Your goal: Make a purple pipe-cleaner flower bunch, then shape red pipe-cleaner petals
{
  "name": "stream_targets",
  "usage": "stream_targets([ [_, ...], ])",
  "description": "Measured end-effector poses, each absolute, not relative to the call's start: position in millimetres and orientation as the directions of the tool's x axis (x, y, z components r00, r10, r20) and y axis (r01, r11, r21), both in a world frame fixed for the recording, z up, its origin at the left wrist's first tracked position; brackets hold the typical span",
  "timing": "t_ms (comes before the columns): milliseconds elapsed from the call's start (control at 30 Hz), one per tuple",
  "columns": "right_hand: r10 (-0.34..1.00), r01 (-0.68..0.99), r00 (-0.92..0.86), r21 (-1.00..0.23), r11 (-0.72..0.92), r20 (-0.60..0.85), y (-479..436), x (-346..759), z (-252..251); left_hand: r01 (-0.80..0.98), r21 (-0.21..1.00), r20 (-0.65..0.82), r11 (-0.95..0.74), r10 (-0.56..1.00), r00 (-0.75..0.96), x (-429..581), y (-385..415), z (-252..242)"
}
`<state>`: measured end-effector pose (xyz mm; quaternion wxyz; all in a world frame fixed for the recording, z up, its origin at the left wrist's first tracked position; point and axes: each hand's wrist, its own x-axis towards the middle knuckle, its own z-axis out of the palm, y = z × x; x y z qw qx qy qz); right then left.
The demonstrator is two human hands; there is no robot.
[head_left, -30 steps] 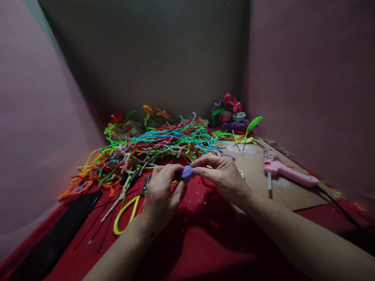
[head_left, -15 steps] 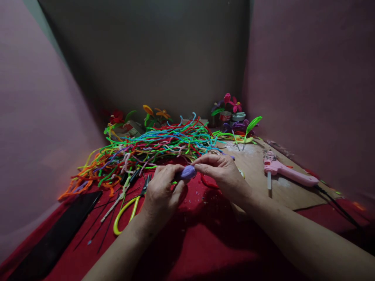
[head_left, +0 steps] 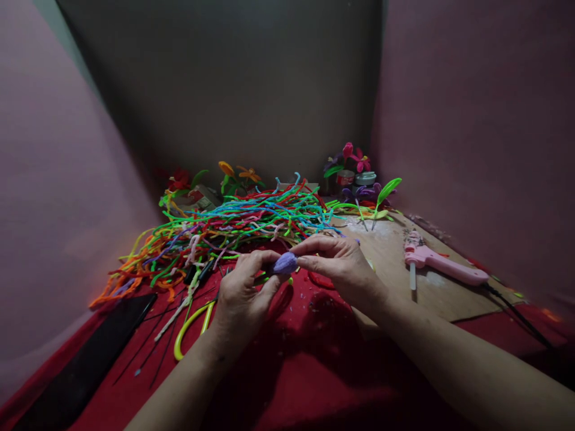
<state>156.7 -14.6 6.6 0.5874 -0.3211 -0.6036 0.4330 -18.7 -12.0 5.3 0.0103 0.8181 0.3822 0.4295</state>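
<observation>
Between my two hands is a small purple pipe-cleaner bud (head_left: 285,263), held above the red cloth. My left hand (head_left: 242,293) pinches it from the left between thumb and fingers. From the right, the thumb and forefinger of my right hand (head_left: 341,266) close on its other end. A bit of green shows just below the bud. Yellow-handled scissors (head_left: 188,326) lie beside my left wrist, their blades partly hidden by that hand. Something with a red handle (head_left: 321,280) lies under my right hand, mostly covered.
A large heap of coloured pipe cleaners (head_left: 251,215) spreads behind my hands. On the right, a pink glue gun (head_left: 444,266) rests on a brown board (head_left: 440,299). A black flat object (head_left: 90,359) and thin dark wires (head_left: 150,353) lie left. Finished-looking flowers (head_left: 359,158) stand at the back.
Both hands have shifted slightly to the left and the bud has turned a little between the fingers. My left hand now covers more of the scissors.
</observation>
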Motion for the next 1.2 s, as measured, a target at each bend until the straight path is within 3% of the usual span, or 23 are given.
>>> stream_targets([
  [267, 0.851, -0.137, -0.112, -0.856, 0.498, 0.513, -13.5, 157.1, 7.4, 0.559, 0.424, 0.668, -0.712, 0.663, 0.338, -20.9, -14.7, 9.4],
  [467, 0.804, -0.057, -0.129, -0.814, 0.578, 0.58, -14.9, 157.7, 9.5, 0.542, 0.439, 0.659, -0.717, 0.667, 0.348, -21.8, -15.5, 11.2],
  [933, 0.814, 0.0, -0.108, -0.819, 0.574, 0.571, -15.7, 156.9, 11.4, 0.493, 0.542, 0.623, -0.68, 0.72, 0.307, -19.6, -18.8, 12.3],
  [1200, 0.844, -0.075, -0.072, -0.847, 0.527, 0.532, -15.0, 155.4, 9.6, 0.481, 0.647, 0.55, -0.592, 0.799, 0.244, -18.3, -18.9, 13.6],
])
